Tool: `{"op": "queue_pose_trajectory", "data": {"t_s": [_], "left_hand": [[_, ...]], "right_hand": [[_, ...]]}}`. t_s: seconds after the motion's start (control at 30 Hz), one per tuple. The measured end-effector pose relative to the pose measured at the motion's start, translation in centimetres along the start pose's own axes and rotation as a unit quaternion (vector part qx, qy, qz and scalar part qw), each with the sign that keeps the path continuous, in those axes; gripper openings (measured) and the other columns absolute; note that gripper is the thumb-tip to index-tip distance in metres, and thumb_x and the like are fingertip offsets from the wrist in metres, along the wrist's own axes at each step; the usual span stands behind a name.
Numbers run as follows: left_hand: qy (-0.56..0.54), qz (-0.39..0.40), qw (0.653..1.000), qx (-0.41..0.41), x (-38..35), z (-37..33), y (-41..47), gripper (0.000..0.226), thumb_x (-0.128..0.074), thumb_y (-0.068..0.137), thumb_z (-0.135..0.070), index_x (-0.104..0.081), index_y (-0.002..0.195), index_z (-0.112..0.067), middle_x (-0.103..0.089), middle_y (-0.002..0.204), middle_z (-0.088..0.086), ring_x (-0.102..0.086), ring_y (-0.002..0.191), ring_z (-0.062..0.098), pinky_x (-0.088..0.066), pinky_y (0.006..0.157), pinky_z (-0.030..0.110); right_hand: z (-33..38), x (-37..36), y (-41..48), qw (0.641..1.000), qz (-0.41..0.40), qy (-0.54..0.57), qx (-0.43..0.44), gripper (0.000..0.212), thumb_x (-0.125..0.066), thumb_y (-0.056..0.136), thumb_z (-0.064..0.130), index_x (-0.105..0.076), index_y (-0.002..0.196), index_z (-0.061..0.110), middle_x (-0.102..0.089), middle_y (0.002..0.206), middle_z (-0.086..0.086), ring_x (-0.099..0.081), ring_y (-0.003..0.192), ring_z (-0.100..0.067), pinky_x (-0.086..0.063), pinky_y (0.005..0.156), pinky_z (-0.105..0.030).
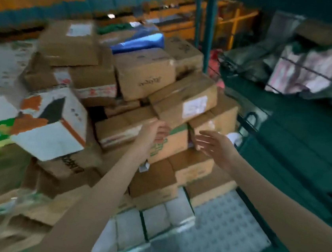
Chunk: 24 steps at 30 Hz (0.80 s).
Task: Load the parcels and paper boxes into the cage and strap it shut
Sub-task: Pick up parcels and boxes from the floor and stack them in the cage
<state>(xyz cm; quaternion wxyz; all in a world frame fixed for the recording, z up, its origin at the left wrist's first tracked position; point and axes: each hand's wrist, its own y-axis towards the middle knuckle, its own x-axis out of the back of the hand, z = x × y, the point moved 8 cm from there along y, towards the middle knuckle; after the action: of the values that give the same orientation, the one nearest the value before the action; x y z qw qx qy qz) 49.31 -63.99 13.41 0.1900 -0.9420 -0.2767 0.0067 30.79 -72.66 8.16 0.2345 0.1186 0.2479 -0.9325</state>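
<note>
Forearms stretched over pile. Tilted labelled box gripped at corner by left hand; right hand spread wide just beside, empty. Cage beyond right hand. Pulled one-handed, box above likely toppled.

Brown box heap beside grn cage

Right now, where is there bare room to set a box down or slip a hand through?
Bare: the studded metal plate between the white boxes and the green cage side; also the grey floor left of the pile. Crowded: the carton pile, stacked tight, and the parcels in the cage.
</note>
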Motion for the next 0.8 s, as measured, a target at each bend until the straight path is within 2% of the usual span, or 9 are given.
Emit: {"op": "queue_pose_trajectory", "data": {"t_s": [0.07,0.2,0.33,0.43,0.57,0.63,0.7,0.8], "left_hand": [[0.020,0.053,0.997,0.046,-4.6,3.1,-1.0,0.026,-0.046,0.102,-0.023,-0.066,0.101,-0.008,-0.070,0.098,0.006,-0.065,0.084,0.015,-0.050,0.076,0.024],[0.055,0.135,0.986,0.085,-12.8,8.1,-4.1,0.023,-0.046,0.099,-0.022,-0.066,0.091,-0.013,-0.071,0.097,0.005,-0.065,0.089,0.018,-0.045,0.083,0.027],[0.119,0.193,0.966,0.122,-19.9,13.5,-7.5,0.022,-0.046,0.100,-0.022,-0.065,0.099,-0.012,-0.069,0.100,0.006,-0.064,0.093,0.020,-0.048,0.084,0.029],[0.152,0.240,0.950,0.129,-24.6,16.9,-11.0,0.021,-0.046,0.100,-0.022,-0.065,0.096,-0.013,-0.069,0.090,0.000,-0.064,0.084,0.014,-0.047,0.080,0.026],[0.194,0.306,0.922,0.139,-30.7,21.0,-16.1,0.021,-0.047,0.098,-0.023,-0.065,0.087,-0.018,-0.070,0.084,-0.005,-0.063,0.079,0.010,-0.043,0.068,0.023],[0.214,0.333,0.909,0.134,-33.5,22.4,-18.5,0.020,-0.048,0.098,-0.022,-0.064,0.086,-0.018,-0.069,0.085,-0.003,-0.063,0.078,0.010,-0.042,0.067,0.024],[0.234,0.370,0.889,0.132,-36.1,23.7,-21.1,0.018,-0.048,0.097,-0.021,-0.064,0.088,-0.019,-0.069,0.088,-0.002,-0.062,0.077,0.010,-0.042,0.068,0.024],[0.281,0.433,0.847,0.126,-40.9,26.1,-26.1,0.016,-0.049,0.097,-0.021,-0.063,0.090,-0.018,-0.069,0.090,-0.001,-0.062,0.077,0.010,-0.041,0.066,0.024]], "right_hand": [[-2.5,5.2,-2.5,0.999,-0.033,0.012,-0.010,0.024,-0.041,0.101,0.020,-0.061,0.109,0.010,-0.067,0.105,-0.008,-0.060,0.102,-0.025,-0.040,0.093,-0.036],[-8.2,13.9,-7.9,0.992,-0.115,0.043,-0.042,0.022,-0.047,0.101,0.025,-0.062,0.111,0.012,-0.067,0.108,-0.008,-0.059,0.104,-0.026,-0.039,0.101,-0.039],[-12.8,20.9,-14.5,0.977,-0.186,0.089,-0.061,0.025,-0.046,0.100,0.025,-0.062,0.115,0.012,-0.068,0.108,-0.005,-0.059,0.104,-0.023,-0.043,0.088,-0.033],[-16.0,25.8,-19.7,0.958,-0.252,0.119,-0.072,0.026,-0.049,0.100,0.025,-0.062,0.117,0.011,-0.067,0.117,-0.010,-0.060,0.106,-0.024,-0.044,0.085,-0.032],[-19.9,31.4,-27.6,0.921,-0.345,0.167,-0.072,0.022,-0.046,0.100,0.020,-0.060,0.115,0.011,-0.065,0.119,-0.013,-0.058,0.105,-0.026,-0.045,0.083,-0.033],[-21.5,33.5,-31.6,0.901,-0.387,0.184,-0.066,0.023,-0.048,0.100,0.021,-0.058,0.118,0.011,-0.065,0.117,-0.012,-0.058,0.106,-0.026,-0.044,0.087,-0.034],[-23.4,35.5,-35.7,0.875,-0.435,0.203,-0.066,0.023,-0.050,0.099,0.022,-0.058,0.117,0.011,-0.066,0.115,-0.011,-0.059,0.106,-0.026,-0.042,0.091,-0.036],[-27.0,37.8,-43.2,0.815,-0.518,0.252,-0.057,0.021,-0.052,0.098,0.023,-0.059,0.115,0.012,-0.066,0.115,-0.010,-0.060,0.105,-0.025,-0.043,0.088,-0.034]]}}
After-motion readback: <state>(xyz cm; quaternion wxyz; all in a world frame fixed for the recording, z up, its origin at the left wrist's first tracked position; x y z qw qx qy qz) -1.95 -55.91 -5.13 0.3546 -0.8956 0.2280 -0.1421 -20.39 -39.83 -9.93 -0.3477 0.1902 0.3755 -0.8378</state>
